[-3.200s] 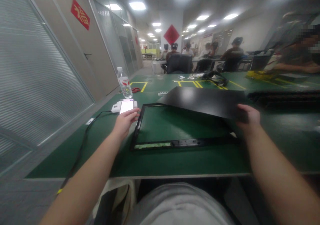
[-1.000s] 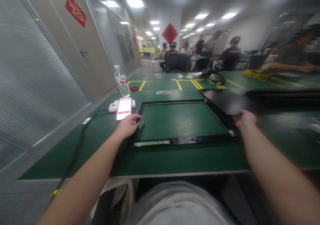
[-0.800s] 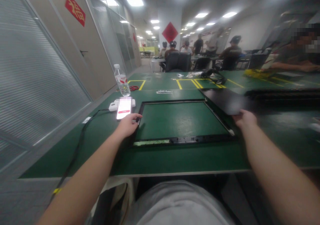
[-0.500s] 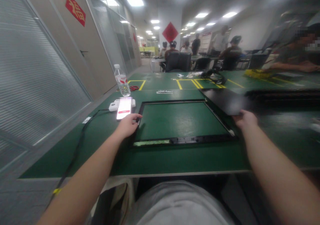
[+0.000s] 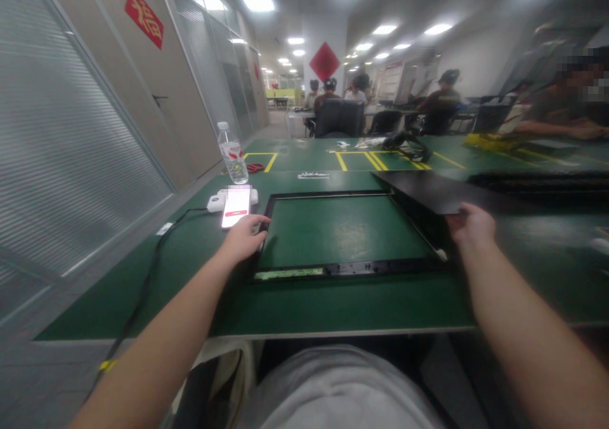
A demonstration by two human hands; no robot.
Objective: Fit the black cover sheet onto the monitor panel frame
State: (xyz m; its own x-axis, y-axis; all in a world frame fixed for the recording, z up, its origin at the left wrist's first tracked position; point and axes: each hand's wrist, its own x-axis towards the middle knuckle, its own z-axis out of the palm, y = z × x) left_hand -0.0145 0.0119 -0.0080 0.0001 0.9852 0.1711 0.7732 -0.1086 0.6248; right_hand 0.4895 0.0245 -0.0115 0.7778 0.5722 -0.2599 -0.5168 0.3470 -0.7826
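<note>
A thin black rectangular frame point(image 5: 371, 267) lies flat on the green table. A pale green strip point(image 5: 288, 274) runs along the left part of its near bar. My left hand point(image 5: 243, 238) is closed on the frame's left side, thumb and fingers around the bar. In my right hand point(image 5: 476, 226) is the near edge of a thin dark flat panel point(image 5: 428, 191), held tilted over the frame's right side. The panel hides part of that side and its far right corner. A small light piece point(image 5: 442, 255) shows at the near right corner.
Left of the frame are a lit phone point(image 5: 235, 210), a white device with a black cable point(image 5: 155, 257), and a water bottle point(image 5: 232, 156). Red-handled scissors point(image 5: 255, 167) lie behind. A long black part point(image 5: 547, 184) is at the right. People sit beyond the table.
My right hand has shifted slightly right and up, and the dark panel's tilt has changed, with its far left corner a little further left. My left hand stays on the frame.
</note>
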